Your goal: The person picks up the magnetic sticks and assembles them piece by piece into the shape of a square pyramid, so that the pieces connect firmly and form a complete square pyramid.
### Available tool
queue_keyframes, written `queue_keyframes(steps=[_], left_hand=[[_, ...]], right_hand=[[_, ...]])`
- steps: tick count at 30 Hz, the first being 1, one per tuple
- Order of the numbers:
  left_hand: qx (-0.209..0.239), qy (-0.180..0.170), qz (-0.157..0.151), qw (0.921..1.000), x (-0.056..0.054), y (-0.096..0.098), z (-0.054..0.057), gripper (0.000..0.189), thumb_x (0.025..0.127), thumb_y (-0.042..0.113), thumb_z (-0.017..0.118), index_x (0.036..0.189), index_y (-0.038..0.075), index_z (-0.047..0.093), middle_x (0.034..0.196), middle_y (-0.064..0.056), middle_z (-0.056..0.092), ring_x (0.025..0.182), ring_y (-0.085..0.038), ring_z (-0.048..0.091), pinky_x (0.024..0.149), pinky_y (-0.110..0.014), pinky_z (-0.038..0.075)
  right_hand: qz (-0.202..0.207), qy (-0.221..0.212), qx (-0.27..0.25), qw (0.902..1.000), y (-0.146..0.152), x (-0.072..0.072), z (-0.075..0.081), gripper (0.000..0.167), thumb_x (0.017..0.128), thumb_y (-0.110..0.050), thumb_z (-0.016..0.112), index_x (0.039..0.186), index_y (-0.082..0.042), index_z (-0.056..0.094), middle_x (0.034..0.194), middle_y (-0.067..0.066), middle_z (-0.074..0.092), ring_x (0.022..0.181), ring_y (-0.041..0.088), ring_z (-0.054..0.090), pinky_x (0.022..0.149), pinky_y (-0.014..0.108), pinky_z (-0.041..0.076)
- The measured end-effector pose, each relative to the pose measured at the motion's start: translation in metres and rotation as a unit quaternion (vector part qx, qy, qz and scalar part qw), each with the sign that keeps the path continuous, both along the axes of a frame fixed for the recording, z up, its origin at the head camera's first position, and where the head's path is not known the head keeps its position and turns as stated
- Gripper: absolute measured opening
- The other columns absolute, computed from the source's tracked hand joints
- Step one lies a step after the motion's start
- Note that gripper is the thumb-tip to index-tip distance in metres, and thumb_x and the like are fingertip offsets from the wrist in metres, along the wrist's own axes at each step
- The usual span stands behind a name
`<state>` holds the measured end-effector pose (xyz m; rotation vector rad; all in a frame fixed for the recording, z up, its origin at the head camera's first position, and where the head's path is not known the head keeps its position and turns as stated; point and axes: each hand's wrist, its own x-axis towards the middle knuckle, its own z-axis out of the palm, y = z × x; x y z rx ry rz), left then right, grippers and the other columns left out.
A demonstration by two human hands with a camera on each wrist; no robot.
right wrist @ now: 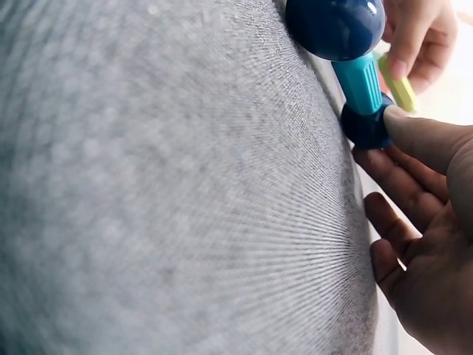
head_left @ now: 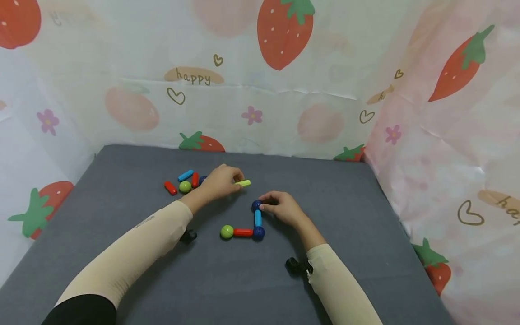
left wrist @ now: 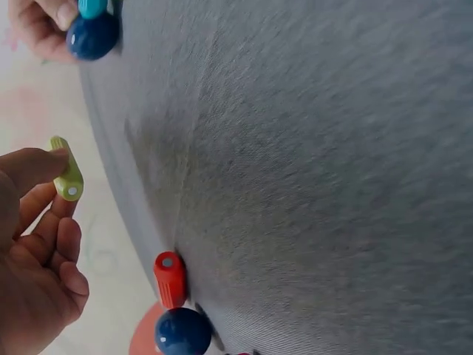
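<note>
A ridged yellow-green rod is held above the grey woven surface, clamped in the fingers of the left hand, its long axis nearly left to right, free end pointing right. A glossy far blue ball is pinched by the fingers of the right hand; it is joined by a light-blue rod to a near blue ball, then leftward by a red rod to a green ball.

A screened tabletop booth; the kind of building around it cannot be determined. The flat grey tabletop, its surface a woven cloth, is enclosed at rear, left and right by pale, creased fabric-like sheets printed with red strawberries, pink five-petalled flowers, brown heart outlines and the word "happy".
</note>
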<state>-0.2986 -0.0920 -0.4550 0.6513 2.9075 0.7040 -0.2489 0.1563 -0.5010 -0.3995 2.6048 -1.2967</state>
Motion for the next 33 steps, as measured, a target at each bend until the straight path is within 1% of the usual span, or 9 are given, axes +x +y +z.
queue_keyframes(steps=[5, 9, 13, 16, 20, 23, 31, 33], left_hand=[[-0.005, -0.010, -0.019, 0.9998, 0.011, -0.003, 0.000, 0.021, 0.096, 0.024, 0.074, 0.114, 0.014, 0.074, 0.111, -0.002, 0.073, 0.103, -0.023, 0.056, 0.093, -0.043, 0.048], [-0.003, -0.016, -0.028, 0.9995, 0.017, -0.006, -0.001, 0.019, 0.095, 0.023, 0.075, 0.112, 0.016, 0.075, 0.108, 0.000, 0.072, 0.102, -0.022, 0.055, 0.092, -0.042, 0.048], [-0.004, -0.027, -0.045, 0.9986, 0.023, -0.008, -0.004, 0.019, 0.094, 0.024, 0.076, 0.113, 0.017, 0.075, 0.107, 0.002, 0.072, 0.104, -0.021, 0.055, 0.091, -0.041, 0.049], [-0.008, -0.038, -0.061, 0.9974, 0.027, -0.008, -0.008, 0.018, 0.095, 0.025, 0.075, 0.112, 0.019, 0.075, 0.107, 0.005, 0.072, 0.104, -0.019, 0.054, 0.088, -0.038, 0.050], [-0.009, -0.047, -0.073, 0.9962, 0.029, -0.007, -0.011, 0.017, 0.095, 0.025, 0.076, 0.111, 0.020, 0.076, 0.106, 0.006, 0.072, 0.102, -0.018, 0.054, 0.084, -0.035, 0.051], [-0.010, -0.048, -0.074, 0.9960, 0.031, -0.005, -0.011, 0.016, 0.094, 0.025, 0.076, 0.110, 0.020, 0.076, 0.105, 0.006, 0.072, 0.102, -0.018, 0.054, 0.084, -0.035, 0.051], [-0.028, -0.038, -0.087, 0.9951, 0.034, 0.002, -0.016, 0.012, 0.094, 0.024, 0.076, 0.105, 0.020, 0.077, 0.102, 0.006, 0.072, 0.098, -0.017, 0.055, 0.086, -0.035, 0.049], [-0.032, -0.032, -0.085, 0.9954, 0.035, 0.002, -0.016, 0.011, 0.093, 0.024, 0.077, 0.104, 0.020, 0.077, 0.101, 0.007, 0.072, 0.097, -0.016, 0.055, 0.085, -0.035, 0.048]], right_hand=[[-0.002, -0.004, 0.001, 1.0000, 0.000, 0.000, 0.000, 0.022, 0.096, -0.027, 0.074, 0.116, -0.020, 0.075, 0.111, -0.004, 0.073, 0.103, 0.015, 0.065, 0.092, 0.040, 0.052], [-0.002, -0.005, -0.004, 1.0000, 0.000, 0.000, 0.000, 0.021, 0.096, -0.028, 0.075, 0.116, -0.020, 0.076, 0.112, -0.004, 0.073, 0.104, 0.015, 0.065, 0.092, 0.040, 0.052], [-0.003, -0.004, -0.001, 1.0000, 0.000, 0.001, 0.000, 0.021, 0.096, -0.027, 0.074, 0.116, -0.020, 0.075, 0.112, -0.003, 0.073, 0.104, 0.016, 0.065, 0.093, 0.041, 0.052], [-0.004, -0.005, 0.004, 1.0000, 0.000, 0.003, 0.000, 0.022, 0.096, -0.027, 0.074, 0.117, -0.019, 0.075, 0.112, -0.002, 0.073, 0.104, 0.016, 0.065, 0.093, 0.041, 0.052], [-0.007, -0.010, 0.001, 0.9999, -0.001, 0.002, 0.002, 0.022, 0.096, -0.028, 0.075, 0.116, -0.020, 0.076, 0.112, -0.003, 0.073, 0.105, 0.016, 0.065, 0.094, 0.041, 0.051], [-0.008, -0.008, -0.001, 0.9999, -0.002, 0.002, 0.003, 0.022, 0.095, -0.028, 0.075, 0.116, -0.020, 0.076, 0.112, -0.003, 0.073, 0.105, 0.016, 0.065, 0.095, 0.042, 0.051], [-0.004, -0.001, 0.005, 1.0000, -0.005, 0.002, 0.005, 0.021, 0.096, -0.025, 0.075, 0.116, -0.019, 0.076, 0.112, -0.003, 0.074, 0.106, 0.016, 0.065, 0.095, 0.041, 0.051], [-0.005, 0.001, 0.005, 1.0000, -0.006, 0.002, 0.006, 0.021, 0.096, -0.025, 0.075, 0.116, -0.019, 0.076, 0.112, -0.002, 0.073, 0.106, 0.016, 0.065, 0.094, 0.041, 0.052]])
